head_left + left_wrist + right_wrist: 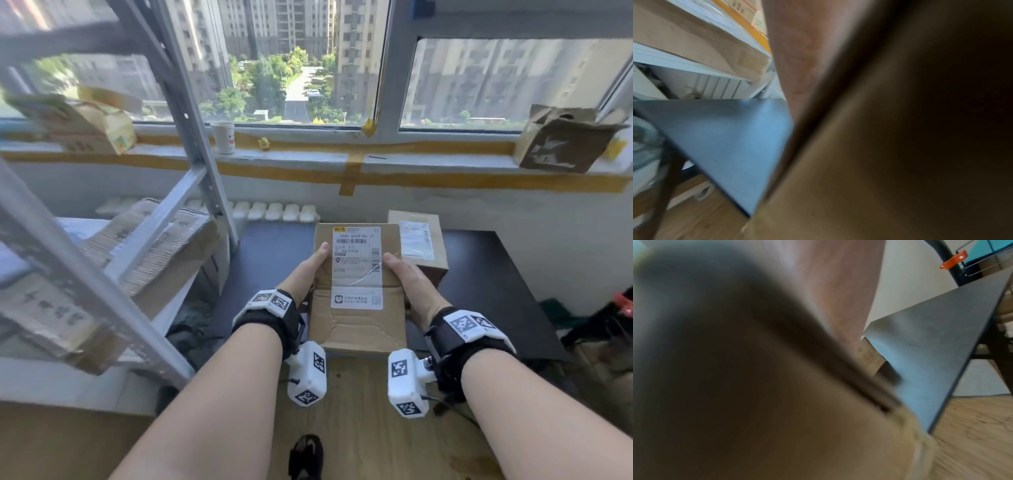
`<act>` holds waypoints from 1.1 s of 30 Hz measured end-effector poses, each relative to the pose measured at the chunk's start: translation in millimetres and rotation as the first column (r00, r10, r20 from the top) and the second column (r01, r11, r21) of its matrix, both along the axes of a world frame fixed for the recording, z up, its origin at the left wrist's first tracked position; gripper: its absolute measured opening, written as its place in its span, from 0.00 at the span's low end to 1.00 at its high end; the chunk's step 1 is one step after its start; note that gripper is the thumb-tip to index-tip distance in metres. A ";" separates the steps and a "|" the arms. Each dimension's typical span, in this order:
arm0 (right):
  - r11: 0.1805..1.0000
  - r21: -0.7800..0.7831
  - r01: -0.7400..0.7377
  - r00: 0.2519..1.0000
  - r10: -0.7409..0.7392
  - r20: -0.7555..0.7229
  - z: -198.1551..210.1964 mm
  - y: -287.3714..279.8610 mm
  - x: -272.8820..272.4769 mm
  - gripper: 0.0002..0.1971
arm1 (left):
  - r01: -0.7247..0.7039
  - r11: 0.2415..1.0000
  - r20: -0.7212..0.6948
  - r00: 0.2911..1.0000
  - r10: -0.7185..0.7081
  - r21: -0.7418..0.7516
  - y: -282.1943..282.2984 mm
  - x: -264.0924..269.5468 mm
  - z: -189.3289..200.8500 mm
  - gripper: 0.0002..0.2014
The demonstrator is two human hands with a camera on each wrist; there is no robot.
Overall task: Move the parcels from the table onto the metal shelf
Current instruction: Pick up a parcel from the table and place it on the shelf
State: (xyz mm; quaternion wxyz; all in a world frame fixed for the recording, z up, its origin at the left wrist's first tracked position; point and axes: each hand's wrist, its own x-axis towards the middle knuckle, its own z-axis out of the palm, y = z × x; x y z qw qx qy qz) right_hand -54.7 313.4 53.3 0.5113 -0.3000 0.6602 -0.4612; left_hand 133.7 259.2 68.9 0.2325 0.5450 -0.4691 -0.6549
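Gripping a labelled cardboard parcel [356, 284] by its sides, the left hand [305, 270] and right hand [411, 284] held it above the dark tabletop [274, 253], beside another parcel [419, 240].

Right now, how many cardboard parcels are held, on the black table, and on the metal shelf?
Held parcel, in left hand and right hand: 1
On black table, small parcel: 1
On metal shelf, visible parcels: 2
Total: 4
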 end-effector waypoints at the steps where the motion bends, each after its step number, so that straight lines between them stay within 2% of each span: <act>1: 1.000 0.004 -0.017 1.000 0.017 0.016 -1.0 10.4 6.3 0.41 | -0.008 1.000 0.003 1.000 0.008 -0.001 13.8 7.0 1.6 0.25; 3: 1.000 -0.002 -0.029 0.999 0.029 0.040 2.1 28.5 19.9 0.32 | -0.032 0.999 -0.012 0.999 0.032 -0.002 35.0 19.7 5.7 0.24; 8: 0.999 -0.003 -0.052 0.997 0.053 0.059 11.0 60.0 51.9 0.30 | -0.078 0.996 -0.066 0.995 0.075 -0.043 76.4 50.2 17.1 0.22; 11: 0.997 0.001 -0.075 0.996 0.075 0.051 12.2 74.9 82.8 0.22 | -0.085 0.995 -0.095 0.992 0.081 -0.043 99.8 80.8 21.5 0.24; 13: 0.994 -0.001 -0.107 0.994 0.107 0.013 13.3 81.1 109.3 0.26 | -0.091 0.994 -0.105 0.991 0.085 -0.060 111.0 107.3 19.7 0.26; 16: 0.987 0.027 -0.157 0.988 0.157 -0.004 9.7 88.1 154.5 0.40 | -0.141 0.985 -0.094 0.987 0.132 -0.096 127.3 152.8 18.2 0.26; 17: 0.984 0.039 -0.175 0.985 0.175 0.001 8.2 90.0 170.8 0.42 | -0.159 0.983 -0.101 0.984 0.149 -0.096 133.2 168.9 17.2 0.26; 21: 0.970 0.052 -0.236 0.971 0.238 -0.028 5.8 102.7 241.7 0.43 | -0.216 0.969 -0.081 0.975 0.207 -0.119 155.1 241.2 11.0 0.30; 23: 0.965 0.056 -0.258 0.964 0.261 -0.054 4.9 110.0 280.5 0.40 | -0.233 0.962 -0.082 0.971 0.223 -0.143 164.1 281.9 10.6 0.30; 24: 0.963 0.055 -0.262 0.962 0.265 -0.057 6.4 114.2 301.4 0.38 | -0.225 0.963 -0.090 0.973 0.213 -0.150 168.8 302.9 11.3 0.32; 27: 0.954 0.037 -0.297 0.952 0.299 -0.058 13.5 121.9 367.4 0.29 | -0.252 0.960 -0.094 0.966 0.241 -0.123 168.9 371.3 -8.1 0.55; 28: 0.951 0.027 -0.307 0.950 0.308 -0.053 16.2 122.2 389.1 0.26 | -0.263 0.958 -0.084 0.963 0.254 -0.115 164.6 395.4 -16.8 0.59; 29: 0.950 0.018 -0.311 0.949 0.312 -0.039 18.7 121.6 411.0 0.22 | -0.277 0.953 -0.079 0.960 0.269 -0.123 165.9 418.6 -14.9 0.56; 31: 0.941 -0.010 -0.338 0.941 0.338 -0.011 26.4 121.4 455.9 0.15 | -0.327 0.931 -0.061 0.945 0.321 -0.163 188.2 457.1 23.1 0.41; 33: 0.935 -0.044 -0.352 0.936 0.353 0.001 36.4 118.1 498.8 0.15 | -0.343 0.921 -0.087 0.939 0.332 -0.185 192.0 501.3 39.7 0.27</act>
